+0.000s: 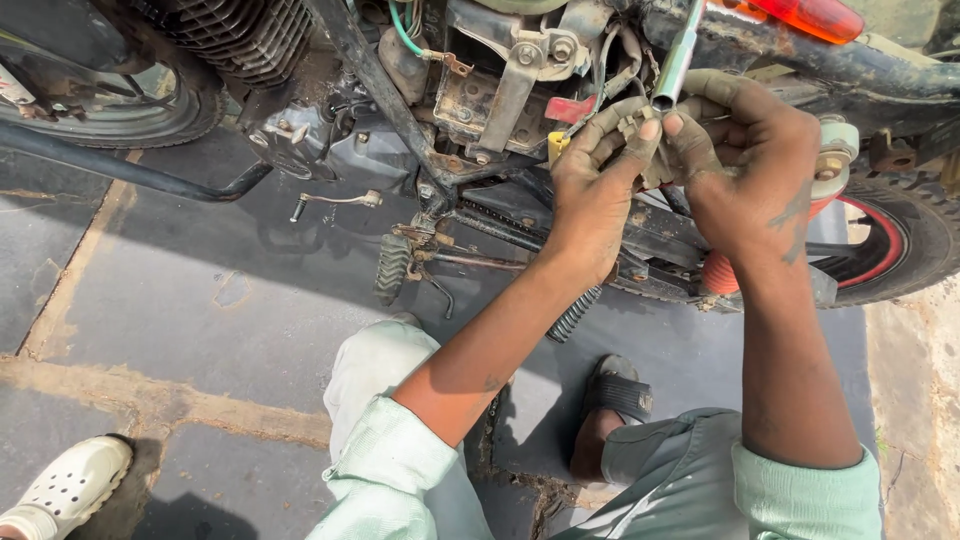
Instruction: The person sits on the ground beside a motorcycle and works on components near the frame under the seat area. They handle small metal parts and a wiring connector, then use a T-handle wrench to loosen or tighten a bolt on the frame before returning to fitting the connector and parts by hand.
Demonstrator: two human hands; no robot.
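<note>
Under the motorcycle's mid-frame, head view:
connector: small beige wiring plug (634, 124), pinched between both hands, just in front of the frame, right of the yellow connector (556, 146)
left hand: (592, 190) greasy, fingers (612, 122) clamped together on the plug from the left and below
right hand: (748, 160) greasy, thumb and forefinger pressed on the plug from the right; remaining fingers curled around a metal tube wrench (676, 58) that stands tilted, upper end out of view
wires: dark leads (603, 62) run up from the plug into the frame area; green wire (402, 30) further left
motorcycle: frame (385, 95) dirty, finned engine (240, 35) top left, metal bracket (520, 75) with bolts just left of the hands
below hands: footpeg (393, 268) and kick lever (335, 201) hang over the floor; drive chain partly hidden
rear wheel: tyre with red rim (905, 245) at right, red spring (718, 272) beside it
person: pale green sleeves (385, 465), sandalled foot (615, 395) on the floor between the arms
floor: dark stone slabs (200, 300), sandy joints
bystander: white perforated clog (65, 487) bottom left, well apart from the work
</note>
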